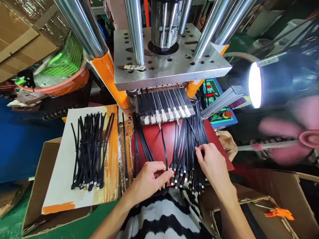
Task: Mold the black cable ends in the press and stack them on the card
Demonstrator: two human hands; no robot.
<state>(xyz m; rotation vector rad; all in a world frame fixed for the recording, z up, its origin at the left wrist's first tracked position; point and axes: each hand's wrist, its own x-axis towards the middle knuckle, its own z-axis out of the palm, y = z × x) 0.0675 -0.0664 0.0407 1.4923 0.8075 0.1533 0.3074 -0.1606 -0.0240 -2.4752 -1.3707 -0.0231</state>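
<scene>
My left hand point(155, 176) is closed at the front of the red work surface, thumb and fingers around a single flat black cable point(163, 144). At the right, my right hand point(213, 163) has its thumb and fingertips pinched together at the edge of a thick bundle of black cables point(185, 146) with silver USB-type plugs; what it grips, if anything, is hidden. Behind both hands, a metal mould point(164, 103) holds several cables side by side, their white ends along its front edge. Another small group of black cables point(143, 142) lies left of my left hand.
Above the mould hangs a thick steel press plate point(171, 71) on shiny columns. A white board point(63, 149) at left carries a cable pile point(91, 149). Right are a control panel point(221, 116), a bright lamp point(255, 84), a pink fan point(281, 132) and a cardboard box point(281, 186).
</scene>
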